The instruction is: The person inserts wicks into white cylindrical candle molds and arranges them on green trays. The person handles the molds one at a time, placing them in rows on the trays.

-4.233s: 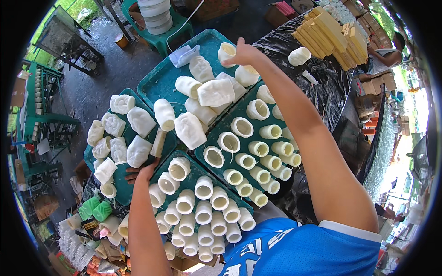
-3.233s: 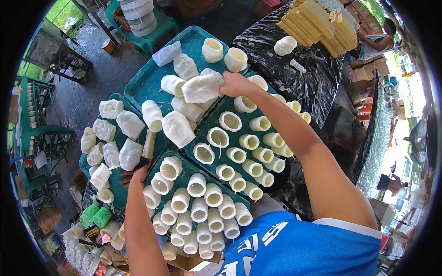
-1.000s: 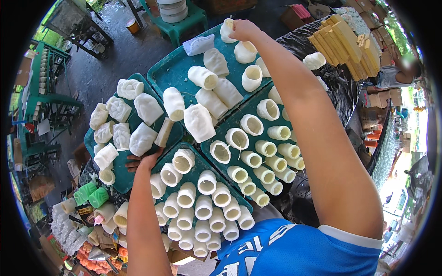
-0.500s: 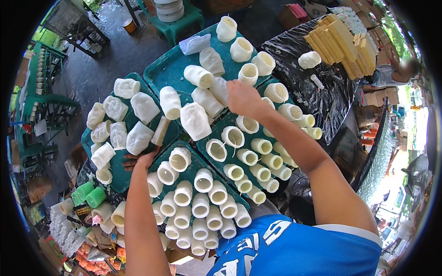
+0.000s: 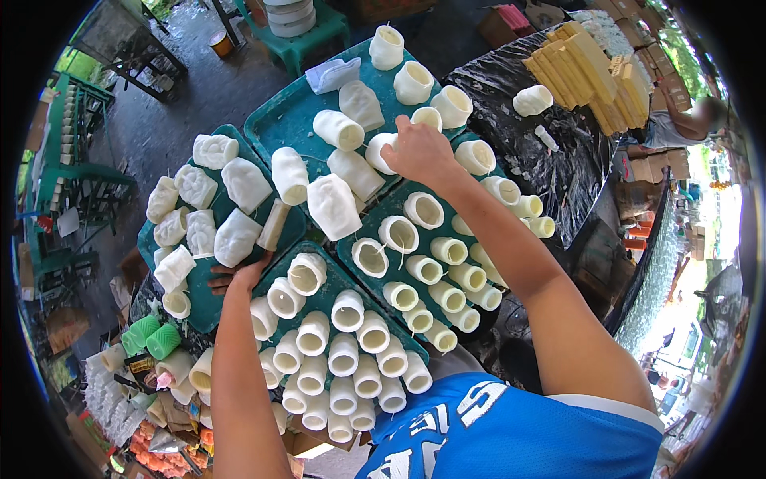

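My right hand [image 5: 420,150] is closed around a white, waxy-looking hollow cylinder [image 5: 381,153] at the near right part of the far green tray [image 5: 275,120]. Beside it lie a white cylinder on its side [image 5: 356,175], another one [image 5: 338,129] and a faceted white piece [image 5: 333,207]. My left hand [image 5: 238,275] rests with fingers spread on the left green tray [image 5: 209,310]. A beige stick-like piece [image 5: 274,225] stands against its thumb side; whether the hand touches it I cannot tell. Several white lumpy moulded pieces [image 5: 246,185] share that tray.
Open-ended white cylinders [image 5: 344,354] crowd the near tray, and more [image 5: 448,251] fill the right one. A folded cloth [image 5: 333,75] lies on the far tray. Yellow slabs [image 5: 574,68] are stacked on black plastic sheeting [image 5: 550,180] to the right. Green ridged pieces [image 5: 163,341] lie at lower left.
The white cylinder under my right hand has turned, and its end now faces more toward me. The right hand has shifted slightly up and left. My left hand stays on the tray.
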The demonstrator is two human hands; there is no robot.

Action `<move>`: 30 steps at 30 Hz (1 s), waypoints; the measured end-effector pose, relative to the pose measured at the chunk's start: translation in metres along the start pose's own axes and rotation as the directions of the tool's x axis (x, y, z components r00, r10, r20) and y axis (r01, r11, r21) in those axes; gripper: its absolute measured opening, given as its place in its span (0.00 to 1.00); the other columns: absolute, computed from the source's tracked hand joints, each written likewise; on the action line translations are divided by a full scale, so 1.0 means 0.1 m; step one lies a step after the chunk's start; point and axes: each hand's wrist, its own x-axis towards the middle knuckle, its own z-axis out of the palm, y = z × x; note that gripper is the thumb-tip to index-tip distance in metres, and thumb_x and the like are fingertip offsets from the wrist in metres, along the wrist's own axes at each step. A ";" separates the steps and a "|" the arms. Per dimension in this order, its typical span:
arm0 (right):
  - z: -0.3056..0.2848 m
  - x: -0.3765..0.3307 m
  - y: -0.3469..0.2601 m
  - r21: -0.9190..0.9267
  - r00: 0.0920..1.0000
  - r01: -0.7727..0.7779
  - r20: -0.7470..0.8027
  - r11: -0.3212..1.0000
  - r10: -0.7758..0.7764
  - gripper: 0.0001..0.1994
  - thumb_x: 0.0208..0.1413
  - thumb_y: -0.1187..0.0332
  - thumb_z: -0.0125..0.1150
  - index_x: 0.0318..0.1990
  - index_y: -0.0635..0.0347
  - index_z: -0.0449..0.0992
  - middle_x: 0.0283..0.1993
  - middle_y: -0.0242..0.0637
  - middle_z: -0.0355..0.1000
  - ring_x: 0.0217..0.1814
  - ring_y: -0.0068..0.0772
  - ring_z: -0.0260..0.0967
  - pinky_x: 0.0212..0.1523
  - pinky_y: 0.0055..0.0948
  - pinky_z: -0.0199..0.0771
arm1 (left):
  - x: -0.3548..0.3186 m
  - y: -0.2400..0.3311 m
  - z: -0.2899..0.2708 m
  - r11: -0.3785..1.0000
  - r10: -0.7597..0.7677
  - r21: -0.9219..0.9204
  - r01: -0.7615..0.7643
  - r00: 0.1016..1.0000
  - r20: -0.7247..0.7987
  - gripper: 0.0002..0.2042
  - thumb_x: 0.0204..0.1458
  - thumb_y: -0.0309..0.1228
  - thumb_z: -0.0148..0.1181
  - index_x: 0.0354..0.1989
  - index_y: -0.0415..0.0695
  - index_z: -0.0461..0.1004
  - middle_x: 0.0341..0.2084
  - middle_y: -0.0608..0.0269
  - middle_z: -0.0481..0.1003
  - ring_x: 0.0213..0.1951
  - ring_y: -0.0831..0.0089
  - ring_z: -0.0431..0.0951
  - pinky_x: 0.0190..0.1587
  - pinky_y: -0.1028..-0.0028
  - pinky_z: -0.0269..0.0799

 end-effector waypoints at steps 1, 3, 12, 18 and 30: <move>-0.02 0.00 -0.02 0.005 1.000 -0.025 0.000 1.000 0.025 0.22 0.62 0.57 0.66 0.53 0.67 0.75 0.42 0.56 0.84 0.44 0.60 0.86 0.46 0.52 0.88 | 0.01 0.01 0.02 1.000 0.004 0.002 -0.004 1.000 -0.001 0.95 0.23 0.84 0.75 0.80 0.37 0.09 0.80 0.29 0.12 0.81 0.28 0.13 0.81 0.36 0.21; 0.01 -0.05 -0.04 0.007 0.998 -0.001 -0.057 1.000 0.001 0.23 0.62 0.55 0.66 0.55 0.65 0.74 0.46 0.54 0.83 0.47 0.59 0.86 0.47 0.52 0.88 | 0.03 0.02 0.05 1.000 0.010 0.012 -0.010 1.000 -0.004 0.95 0.22 0.84 0.76 0.79 0.37 0.09 0.80 0.29 0.12 0.81 0.28 0.13 0.81 0.36 0.21; 0.26 -0.06 -0.03 0.015 0.995 0.068 -0.071 0.998 -0.067 0.27 0.59 0.52 0.74 0.54 0.63 0.73 0.50 0.51 0.80 0.50 0.56 0.85 0.47 0.47 0.89 | 0.08 0.01 0.10 0.999 0.018 0.027 -0.018 1.000 -0.021 0.96 0.21 0.83 0.76 0.79 0.36 0.08 0.80 0.27 0.12 0.81 0.27 0.12 0.82 0.36 0.20; -0.30 -0.12 -0.32 -0.117 0.998 -0.011 0.066 0.993 0.019 0.24 0.61 0.51 0.72 0.51 0.62 0.77 0.44 0.48 0.85 0.48 0.54 0.86 0.46 0.46 0.88 | 0.11 -0.03 0.08 0.998 0.029 0.052 -0.029 1.000 0.011 0.96 0.21 0.84 0.76 0.79 0.36 0.09 0.80 0.28 0.12 0.81 0.28 0.13 0.82 0.36 0.21; 0.47 1.65 0.00 -0.055 0.939 -0.107 0.322 0.993 0.119 0.33 0.52 0.43 0.75 0.59 0.57 0.87 0.64 0.45 0.82 0.67 0.48 0.80 0.66 0.41 0.81 | 0.08 0.05 0.09 0.998 0.041 0.041 -0.040 0.999 -0.006 0.96 0.21 0.84 0.76 0.79 0.36 0.09 0.80 0.27 0.11 0.81 0.27 0.12 0.81 0.35 0.20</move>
